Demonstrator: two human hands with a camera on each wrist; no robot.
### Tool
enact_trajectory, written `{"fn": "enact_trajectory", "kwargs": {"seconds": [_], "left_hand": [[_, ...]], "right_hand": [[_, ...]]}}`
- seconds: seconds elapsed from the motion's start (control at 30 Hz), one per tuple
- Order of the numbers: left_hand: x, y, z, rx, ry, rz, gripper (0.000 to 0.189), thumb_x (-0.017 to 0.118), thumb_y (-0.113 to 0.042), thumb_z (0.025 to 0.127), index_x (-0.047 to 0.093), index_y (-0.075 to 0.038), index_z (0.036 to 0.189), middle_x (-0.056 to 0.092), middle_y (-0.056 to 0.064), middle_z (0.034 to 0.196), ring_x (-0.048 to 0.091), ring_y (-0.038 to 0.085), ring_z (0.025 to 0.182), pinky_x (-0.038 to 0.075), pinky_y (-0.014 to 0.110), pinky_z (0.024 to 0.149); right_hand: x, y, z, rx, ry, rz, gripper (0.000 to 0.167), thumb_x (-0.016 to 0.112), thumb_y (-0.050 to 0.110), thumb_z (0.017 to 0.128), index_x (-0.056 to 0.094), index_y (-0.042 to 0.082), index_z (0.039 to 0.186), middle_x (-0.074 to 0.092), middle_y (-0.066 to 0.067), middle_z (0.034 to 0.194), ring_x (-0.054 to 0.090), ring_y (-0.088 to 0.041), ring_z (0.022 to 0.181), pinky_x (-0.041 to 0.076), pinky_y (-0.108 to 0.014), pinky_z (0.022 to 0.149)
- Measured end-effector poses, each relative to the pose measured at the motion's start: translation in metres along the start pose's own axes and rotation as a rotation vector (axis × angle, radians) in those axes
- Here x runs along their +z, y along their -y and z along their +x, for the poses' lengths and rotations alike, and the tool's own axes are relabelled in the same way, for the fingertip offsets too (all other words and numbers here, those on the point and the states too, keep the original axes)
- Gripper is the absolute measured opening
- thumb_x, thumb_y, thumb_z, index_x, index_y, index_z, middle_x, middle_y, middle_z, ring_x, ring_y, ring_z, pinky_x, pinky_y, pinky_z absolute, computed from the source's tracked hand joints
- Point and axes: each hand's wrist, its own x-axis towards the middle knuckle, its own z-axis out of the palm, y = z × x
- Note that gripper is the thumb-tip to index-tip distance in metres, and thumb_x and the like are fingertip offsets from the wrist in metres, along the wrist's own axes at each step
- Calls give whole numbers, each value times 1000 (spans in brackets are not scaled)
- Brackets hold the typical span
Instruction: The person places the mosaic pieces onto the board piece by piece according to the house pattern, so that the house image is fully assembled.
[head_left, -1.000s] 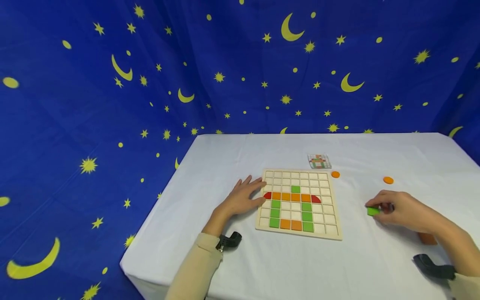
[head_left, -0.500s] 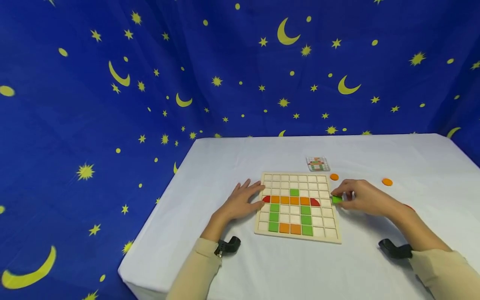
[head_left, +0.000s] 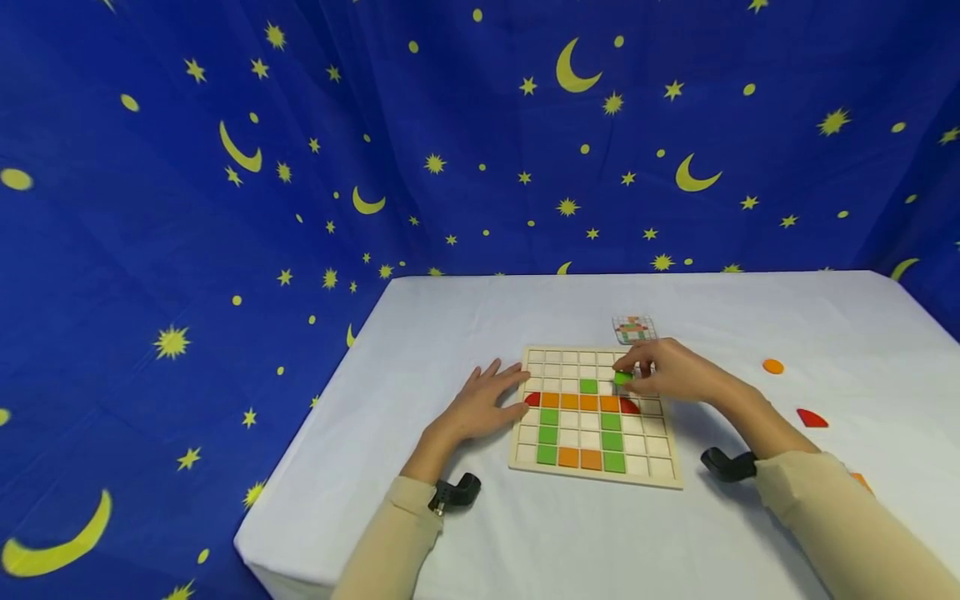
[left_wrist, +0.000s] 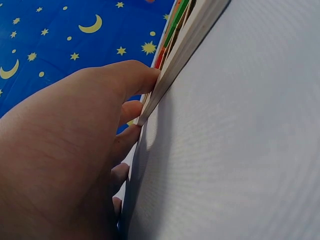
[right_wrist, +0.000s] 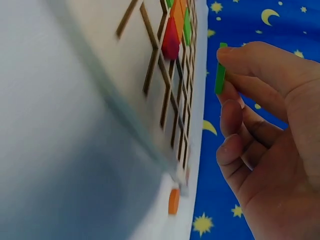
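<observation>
A wooden grid board (head_left: 596,477) lies on the white table, with green and orange square tiles and red rounded pieces set in its cells. My left hand (head_left: 480,406) rests at the board's left edge, fingers spread; in the left wrist view the thumb and fingertips touch the rim. Over the upper right part of the board, my right hand (head_left: 671,371) pinches a green square tile (head_left: 622,378) between thumb and fingers. In the right wrist view that green tile (right_wrist: 220,68) is seen edge-on, raised above the grid.
A small pattern card (head_left: 633,328) lies behind the board, partly covered by the right hand. Right of the board are an orange disc (head_left: 773,366), a red quarter-round piece (head_left: 812,418) and an orange piece (head_left: 862,481) partly behind the right sleeve. A starry blue curtain hangs behind.
My right hand has carried the green tile leftward from the table's right side to over the board. The left hand stays at the board's edge. The head view has tilted slightly.
</observation>
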Motion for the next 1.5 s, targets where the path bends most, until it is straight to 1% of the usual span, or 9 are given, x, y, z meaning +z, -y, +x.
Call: {"fn": "enact_trajectory", "kwargs": {"seconds": [0.07, 0.2, 0.27, 0.37, 0.57, 0.8, 1.0, 1.27, 1.5], "left_hand": [[-1, 0, 0, -1, 1, 0, 59, 52, -51, 94, 41, -29, 147, 26, -10, 155, 9, 22, 145, 1, 44, 116], [-2, 0, 0, 2, -2, -5, 59, 53, -50, 94, 41, -28, 147, 27, -9, 155, 9, 24, 145, 1, 45, 116], [-2, 0, 0, 2, 0, -4, 59, 53, -50, 94, 41, -29, 147, 27, -9, 155, 10, 24, 145, 1, 45, 116], [-2, -1, 1, 1, 3, -3, 58, 52, -50, 94, 41, -29, 147, 26, -9, 155, 9, 24, 145, 1, 45, 116], [0, 0, 0, -18, 7, 7, 58, 52, -51, 93, 41, -31, 147, 26, -11, 155, 9, 22, 145, 2, 44, 116], [-1, 0, -1, -24, 9, 7, 59, 52, -51, 94, 40, -31, 147, 26, -11, 155, 8, 22, 145, 1, 44, 116], [-2, 0, -1, -19, 6, 5, 59, 51, -51, 94, 40, -31, 147, 26, -10, 155, 8, 22, 145, 1, 44, 116], [-3, 0, -2, -23, 8, 7, 58, 51, -51, 94, 40, -30, 147, 26, -10, 155, 9, 22, 145, 1, 44, 116], [-1, 1, -1, -11, 5, 6, 58, 51, -51, 94, 41, -30, 147, 26, -10, 155, 8, 22, 145, 1, 45, 116]], "right_hand": [[2, 3, 8, -17, 2, 11, 30, 73, 13, 83, 72, 6, 112, 67, -4, 106, 55, -13, 74, 48, -30, 58], [9, 8, 23, -83, -4, 13, 29, 73, 11, 82, 72, 3, 110, 66, -1, 98, 56, -12, 72, 50, -29, 59], [13, 10, 29, -97, -3, 21, 28, 73, 11, 83, 72, 3, 110, 66, -1, 96, 57, -12, 72, 50, -29, 61], [19, 12, 36, -89, 1, 37, 28, 73, 12, 83, 73, 3, 110, 65, 0, 94, 56, -12, 71, 50, -30, 61], [30, 19, 48, -31, 27, 70, 28, 76, 18, 83, 74, 8, 109, 64, 3, 92, 56, -14, 72, 51, -31, 62], [41, 24, 57, -66, 49, 49, 28, 77, 19, 82, 74, 9, 109, 64, 4, 91, 56, -13, 75, 51, -30, 69], [47, 25, 60, -103, 65, 16, 22, 74, 17, 85, 75, 12, 107, 61, 7, 88, 55, -12, 75, 50, -29, 70], [47, 27, 60, -127, 45, -10, 19, 72, 11, 86, 75, 11, 105, 61, 6, 87, 53, -12, 74, 49, -31, 70], [46, 26, 56, -99, 30, -11, 17, 74, 11, 84, 77, 12, 101, 62, 6, 87, 53, -12, 74, 49, -30, 69]]}}
